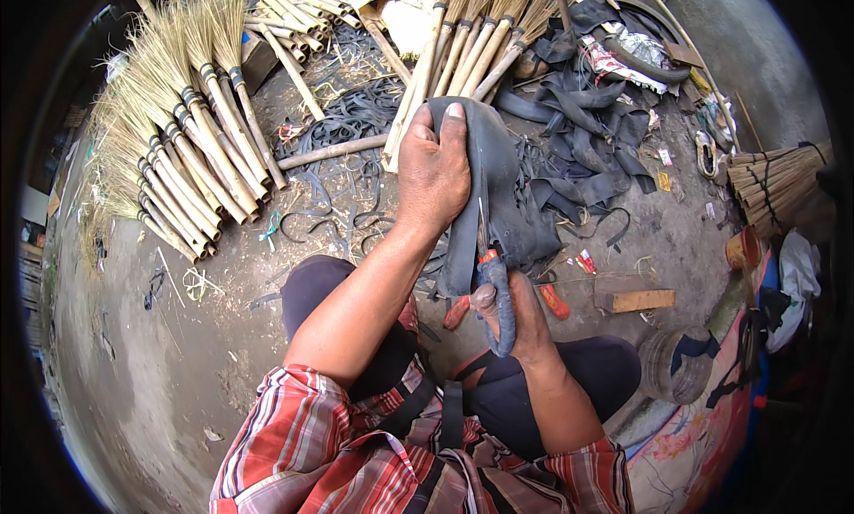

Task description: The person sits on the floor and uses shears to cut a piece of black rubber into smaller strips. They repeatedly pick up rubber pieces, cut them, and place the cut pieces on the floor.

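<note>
A dark grey rubber sheet, like a cut inner tube, hangs in front of me above the ground. My left hand is closed on its upper left edge, thumb pointing away from me. Below it, my right hand grips a pair of scissors with handles wrapped in blue-grey material. Their narrow metal blades point up along the rubber, where a long strip at the left side stands partly apart from the wider piece. How far the blades are apart is hard to see.
Straw brooms with pale cane handles lie at the left, and more brooms at the top. Rubber scraps are heaped at the right, thin rubber strips at the middle. A wooden block lies right of my hands.
</note>
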`<state>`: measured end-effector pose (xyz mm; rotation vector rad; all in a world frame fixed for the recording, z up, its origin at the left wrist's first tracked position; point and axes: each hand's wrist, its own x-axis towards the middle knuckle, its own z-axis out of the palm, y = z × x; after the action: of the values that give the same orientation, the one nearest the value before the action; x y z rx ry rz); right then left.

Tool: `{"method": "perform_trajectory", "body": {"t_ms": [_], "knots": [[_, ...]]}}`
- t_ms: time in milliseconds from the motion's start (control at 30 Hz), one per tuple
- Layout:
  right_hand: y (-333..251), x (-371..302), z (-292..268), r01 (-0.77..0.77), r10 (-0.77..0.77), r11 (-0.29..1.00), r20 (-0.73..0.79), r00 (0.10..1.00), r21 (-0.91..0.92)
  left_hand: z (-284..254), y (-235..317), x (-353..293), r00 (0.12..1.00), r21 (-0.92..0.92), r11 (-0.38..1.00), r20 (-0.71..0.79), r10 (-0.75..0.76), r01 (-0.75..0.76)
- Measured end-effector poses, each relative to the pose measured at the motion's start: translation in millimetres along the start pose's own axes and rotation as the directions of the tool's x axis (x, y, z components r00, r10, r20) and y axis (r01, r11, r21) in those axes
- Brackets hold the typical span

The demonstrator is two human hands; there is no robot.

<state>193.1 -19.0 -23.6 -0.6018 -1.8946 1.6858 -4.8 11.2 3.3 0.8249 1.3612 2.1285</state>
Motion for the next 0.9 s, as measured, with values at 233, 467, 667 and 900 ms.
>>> {"method": "perform_trajectory", "body": {"t_ms": [233,467,667,900], "knots": [[-4.8,-3.2,-0.7,-0.132,0.132,0.986,0.008,0.991,0.099,7.4,-5.3,-6.1,0.999,0.036,0.999,0.035,0.02,-0.021],[-3.8,-7.1,-1.9,-0.211,0.211,0.974,0.005,0.977,0.087,5.7,-4.0,-3.7,1.0,-0.037,0.999,0.012,0.028,-0.028],[-4.0,5.2,6.1,0.121,-0.13,0.991,-0.22,0.967,-0.056,12.4,-2.9,-21.1,0.996,0.046,0.999,0.092,0.017,-0.021],[-0.6,-2.0,-5.0,-0.091,0.084,0.994,-0.109,0.99,-0.067,12.4,-7.2,-18.0,0.994,0.026,0.999,0.11,0.018,-0.021]]}}
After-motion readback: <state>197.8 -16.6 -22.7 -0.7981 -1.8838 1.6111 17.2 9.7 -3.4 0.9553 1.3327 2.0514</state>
